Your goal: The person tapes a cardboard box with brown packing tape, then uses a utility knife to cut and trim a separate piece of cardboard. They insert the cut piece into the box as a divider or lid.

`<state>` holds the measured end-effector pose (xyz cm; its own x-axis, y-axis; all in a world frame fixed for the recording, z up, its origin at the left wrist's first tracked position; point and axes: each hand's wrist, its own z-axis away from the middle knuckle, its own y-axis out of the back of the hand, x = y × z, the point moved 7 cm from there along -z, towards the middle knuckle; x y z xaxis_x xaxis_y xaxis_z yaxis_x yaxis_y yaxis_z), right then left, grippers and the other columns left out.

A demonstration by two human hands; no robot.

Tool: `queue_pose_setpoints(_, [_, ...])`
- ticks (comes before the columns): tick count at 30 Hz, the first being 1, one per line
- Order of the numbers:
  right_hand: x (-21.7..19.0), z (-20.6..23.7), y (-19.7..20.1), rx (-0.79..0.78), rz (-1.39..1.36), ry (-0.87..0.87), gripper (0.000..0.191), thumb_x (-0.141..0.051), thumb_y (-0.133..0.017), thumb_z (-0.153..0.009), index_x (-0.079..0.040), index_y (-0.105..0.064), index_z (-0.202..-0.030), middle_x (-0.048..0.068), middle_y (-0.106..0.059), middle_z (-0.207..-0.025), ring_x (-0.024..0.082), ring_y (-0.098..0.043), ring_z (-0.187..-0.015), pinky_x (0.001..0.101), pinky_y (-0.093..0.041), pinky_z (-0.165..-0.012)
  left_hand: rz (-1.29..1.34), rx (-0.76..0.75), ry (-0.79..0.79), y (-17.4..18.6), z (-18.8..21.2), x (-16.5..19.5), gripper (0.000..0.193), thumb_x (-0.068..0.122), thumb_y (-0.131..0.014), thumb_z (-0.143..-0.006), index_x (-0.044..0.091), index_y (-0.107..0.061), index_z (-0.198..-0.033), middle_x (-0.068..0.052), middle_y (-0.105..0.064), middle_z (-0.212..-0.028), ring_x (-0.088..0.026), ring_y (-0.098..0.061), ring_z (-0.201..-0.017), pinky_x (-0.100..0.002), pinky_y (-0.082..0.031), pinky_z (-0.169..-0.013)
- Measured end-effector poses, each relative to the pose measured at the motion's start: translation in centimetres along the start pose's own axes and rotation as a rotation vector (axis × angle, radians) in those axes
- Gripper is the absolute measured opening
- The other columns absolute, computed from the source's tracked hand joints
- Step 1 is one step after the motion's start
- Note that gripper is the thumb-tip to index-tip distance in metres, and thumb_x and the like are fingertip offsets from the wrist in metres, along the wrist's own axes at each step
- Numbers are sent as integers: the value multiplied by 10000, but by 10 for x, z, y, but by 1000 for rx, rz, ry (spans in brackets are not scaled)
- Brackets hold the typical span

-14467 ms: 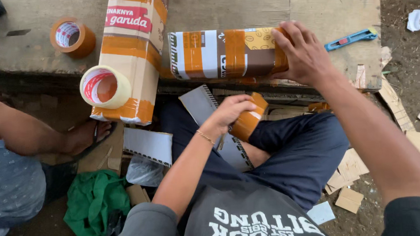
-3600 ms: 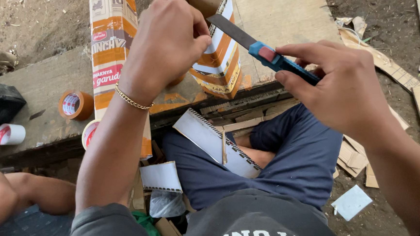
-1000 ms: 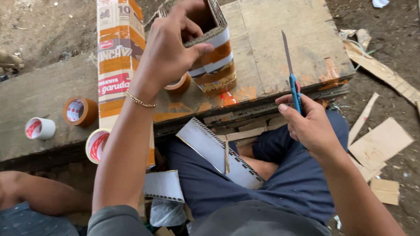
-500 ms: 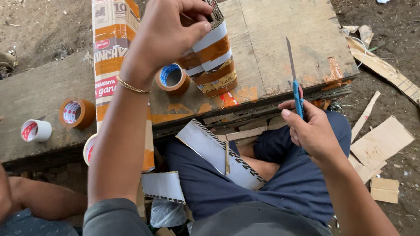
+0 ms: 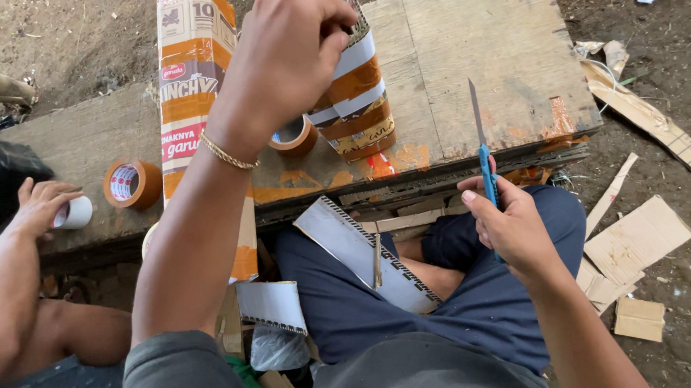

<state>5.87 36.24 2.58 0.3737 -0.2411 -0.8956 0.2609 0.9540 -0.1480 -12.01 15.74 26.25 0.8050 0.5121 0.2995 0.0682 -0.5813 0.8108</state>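
Two hands at work. Left hand [image 5: 293,57], fingers closed, pinches the top edge of the small taped cardboard box [image 5: 353,98] standing on the wooden table [image 5: 481,66], at twelve o'clock from the seated person. Since a second ago the roll of brown tape [image 5: 292,136] has come out from under that hand and lies touching the box at nine o'clock; the taping pass looks finished. Right hand [image 5: 511,228], fingers wrapped shut around the blue knife [image 5: 483,161], blade pointing up, has stayed off the box at three o'clock.
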Motion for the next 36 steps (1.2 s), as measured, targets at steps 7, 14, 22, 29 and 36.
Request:
queue_pose_setpoints(7, [6,1,-1,-10,-13,-35,210,-120,-634,-950,-18,-646,-1134,-57,-463,-644,40,-397,-476,228,-308,-418,207,-87,117,-11,-7,-22,168,38,-667,-923,14,-785,-1041,-114,-758,-838,-162,-727,-735,-299,-563,-679])
queue_pose_setpoints(14, [-5,1,2,17,115,54,211,-144,-630,-960,-52,-659,-1148,-69,-484,-680,31,-422,-524,216,-344,-455,21,3,-20,-7,-9,-1,108,155,-777,-937,54,-806,-962,-71,-766,-828,-163,-730,-705,-307,-562,-672])
queue_pose_setpoints(22, [-12,7,-8,9,236,55,244,-181,-671,-945,-44,-676,-1147,-44,-501,-687,58,-435,-547,242,-364,-481,-309,-51,-43,-14,-18,11,92,224,-795,-860,145,-826,-896,-88,-733,-745,-275,-693,-655,-419,-523,-618])
queue_pose_setpoints(29, [-86,35,-18,-18,478,554,510,-160,-636,-931,-7,-425,-1369,-18,-603,-922,90,-578,-818,261,-498,-717,-35,-167,-4,-20,-25,-10,134,214,-758,-916,98,-786,-977,-88,-757,-857,-228,-720,-722,-367,-552,-645])
queue_pose_setpoints(36, [-154,47,-10,86,739,577,360,-139,-644,-968,-47,-618,-1316,78,-688,-955,140,-671,-711,293,-550,-573,-2,-264,14,-29,-20,-21,134,178,-722,-959,59,-739,-1020,-126,-724,-863,-267,-691,-741,-401,-532,-671])
